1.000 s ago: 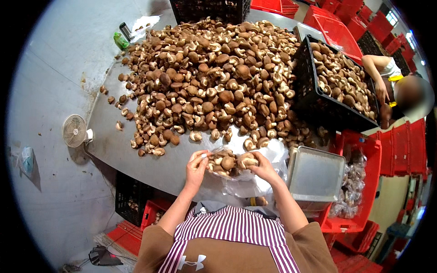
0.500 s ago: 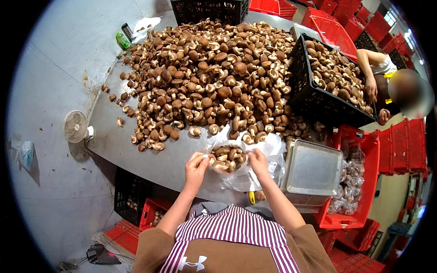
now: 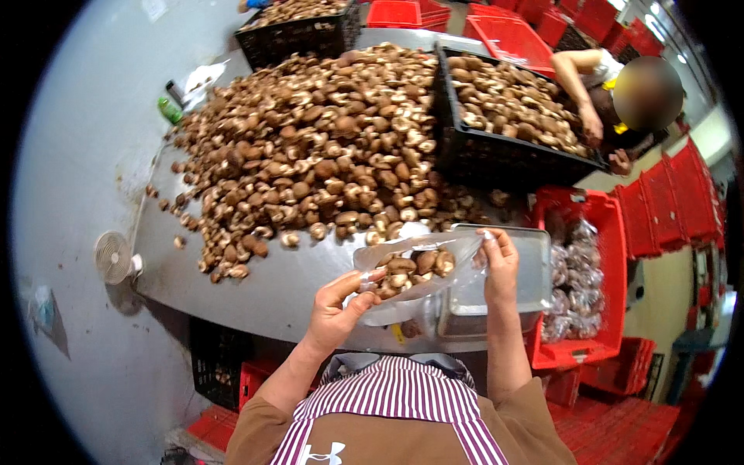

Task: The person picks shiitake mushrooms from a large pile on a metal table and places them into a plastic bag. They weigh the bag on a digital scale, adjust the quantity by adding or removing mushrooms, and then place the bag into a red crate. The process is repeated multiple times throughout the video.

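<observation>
The clear plastic bag (image 3: pixel 467 258), slanting and partly filled with brown mushrooms (image 3: pixel 424 263), is between both hands: the left hand (image 3: pixel 335 308) pinches its left edge, the right hand (image 3: pixel 502 267) its right edge. Beneath the right hand lies a metal tray (image 3: pixel 469 302); farther right, a red crate (image 3: pixel 570 356). Beyond the hands, a mushroom heap (image 3: pixel 310 147) covers much of the grey counter (image 3: pixel 263 298).

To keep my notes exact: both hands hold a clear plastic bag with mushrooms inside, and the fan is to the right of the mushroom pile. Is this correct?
One error: the head view shows the fan to the left of the mushroom pile, not right. The left hand and right hand do hold a clear plastic bag with mushrooms inside.
</observation>
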Motion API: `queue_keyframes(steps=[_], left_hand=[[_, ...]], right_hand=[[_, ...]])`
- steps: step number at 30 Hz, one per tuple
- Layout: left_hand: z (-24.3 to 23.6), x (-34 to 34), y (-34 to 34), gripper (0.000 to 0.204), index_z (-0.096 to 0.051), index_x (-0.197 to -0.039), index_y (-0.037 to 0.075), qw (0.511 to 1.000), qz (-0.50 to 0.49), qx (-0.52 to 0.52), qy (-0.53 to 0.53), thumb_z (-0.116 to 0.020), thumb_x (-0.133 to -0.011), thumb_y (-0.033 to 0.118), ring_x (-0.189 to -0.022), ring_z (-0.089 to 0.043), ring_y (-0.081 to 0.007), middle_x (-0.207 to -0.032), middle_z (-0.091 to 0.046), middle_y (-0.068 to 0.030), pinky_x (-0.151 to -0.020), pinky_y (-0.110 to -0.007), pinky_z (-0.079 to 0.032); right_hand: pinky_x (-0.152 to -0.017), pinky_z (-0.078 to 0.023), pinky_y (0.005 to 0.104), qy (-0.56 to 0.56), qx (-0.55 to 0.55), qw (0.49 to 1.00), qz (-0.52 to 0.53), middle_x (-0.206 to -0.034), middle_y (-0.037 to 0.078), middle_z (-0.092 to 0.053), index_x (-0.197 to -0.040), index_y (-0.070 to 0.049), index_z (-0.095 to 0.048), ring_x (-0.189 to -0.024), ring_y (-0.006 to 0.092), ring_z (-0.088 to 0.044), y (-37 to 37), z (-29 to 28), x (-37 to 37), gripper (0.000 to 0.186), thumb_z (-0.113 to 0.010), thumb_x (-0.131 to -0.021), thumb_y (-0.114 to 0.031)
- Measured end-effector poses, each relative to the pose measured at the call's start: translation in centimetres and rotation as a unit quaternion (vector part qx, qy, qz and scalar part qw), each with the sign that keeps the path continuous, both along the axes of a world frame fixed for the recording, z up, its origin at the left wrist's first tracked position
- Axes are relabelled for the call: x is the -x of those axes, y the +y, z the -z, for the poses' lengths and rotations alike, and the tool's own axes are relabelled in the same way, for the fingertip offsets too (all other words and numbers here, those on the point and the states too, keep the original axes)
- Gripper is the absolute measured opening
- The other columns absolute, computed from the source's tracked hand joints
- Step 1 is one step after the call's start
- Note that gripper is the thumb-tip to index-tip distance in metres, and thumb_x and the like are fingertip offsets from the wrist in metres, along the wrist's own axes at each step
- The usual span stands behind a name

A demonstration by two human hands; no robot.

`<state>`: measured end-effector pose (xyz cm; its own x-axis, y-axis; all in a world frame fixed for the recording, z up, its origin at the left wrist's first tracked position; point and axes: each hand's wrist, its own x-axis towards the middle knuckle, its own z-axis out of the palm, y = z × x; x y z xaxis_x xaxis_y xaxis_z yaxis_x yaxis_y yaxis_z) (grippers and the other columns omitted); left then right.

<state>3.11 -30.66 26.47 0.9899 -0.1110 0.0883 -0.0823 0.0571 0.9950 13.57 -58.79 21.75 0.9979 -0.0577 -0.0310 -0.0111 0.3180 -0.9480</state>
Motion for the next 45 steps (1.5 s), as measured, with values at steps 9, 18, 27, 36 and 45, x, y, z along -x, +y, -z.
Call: queue_keyframes(steps=[9, 18, 27, 36, 45], left_hand=[[4.0, -5.4, -14.3, 0.052, -0.044, -0.144, 0.003, 0.985, 0.108, 0.086, 0.105, -0.060, -0.095, 0.009, -0.088, -0.058, -0.0098, -0.097, -0.061, -0.0013, -0.084, -0.026, -0.049], [9.9, -4.0, -20.0, 0.051, -0.046, -0.144, 0.008, 0.990, 0.028, 0.051, 0.129, -0.060, -0.095, 0.010, -0.080, -0.057, -0.0073, -0.088, -0.061, -0.0004, -0.075, -0.025, -0.051], [4.3, -1.4, -21.3, 0.039, -0.056, -0.126, 0.001, 0.983, -0.161, -0.081, -0.043, -0.062, -0.087, 0.001, -0.079, -0.056, -0.0070, -0.122, -0.052, -0.0068, -0.073, -0.024, -0.052], [0.8, -2.9, -27.5, 0.014, -0.068, -0.099, -0.003, 0.977, -0.053, -0.127, -0.161, -0.065, -0.086, 0.000, -0.079, -0.063, -0.0164, -0.087, -0.066, -0.0092, -0.070, -0.027, -0.049], [7.3, -5.3, -27.9, 0.013, -0.068, -0.096, 0.002, 0.926, -0.022, -0.347, -0.146, -0.067, -0.083, 0.005, -0.080, -0.065, -0.0294, -0.088, -0.066, -0.0117, -0.070, -0.037, -0.051]], right_hand=[[-0.061, -0.036, 0.0185, -0.014, 0.151, 0.979, 0.134, -0.080, -0.006, -0.056, -0.107, -0.003, -0.066, -0.069, 0.0022, -0.045, -16.8, -2.1, 0.2, 0.016, -0.055, -0.096, -0.010], [-0.090, -0.047, 0.0260, 0.069, 0.154, 0.980, 0.101, -0.118, 0.008, -0.061, -0.130, 0.001, -0.052, -0.102, 0.0119, -0.059, -22.7, 1.8, 5.5, 0.038, -0.059, -0.094, -0.010], [-0.071, -0.044, 0.0205, 0.047, 0.185, 0.979, 0.064, -0.101, 0.002, -0.055, -0.144, -0.002, -0.036, -0.083, 0.0070, -0.051, -25.2, 1.3, 7.6, 0.062, -0.067, -0.091, -0.017], [-0.070, -0.046, 0.0195, 0.029, 0.163, 0.985, 0.051, -0.099, 0.001, -0.055, -0.144, -0.001, -0.035, -0.084, 0.0060, -0.051, -26.6, 0.3, 8.2, 0.061, -0.065, -0.093, -0.016], [-0.080, -0.048, 0.0255, 0.034, 0.187, 0.980, 0.056, -0.102, 0.005, -0.056, -0.143, 0.000, -0.037, -0.088, 0.0101, -0.054, -25.9, 0.8, 8.3, 0.065, -0.068, -0.089, -0.017]])
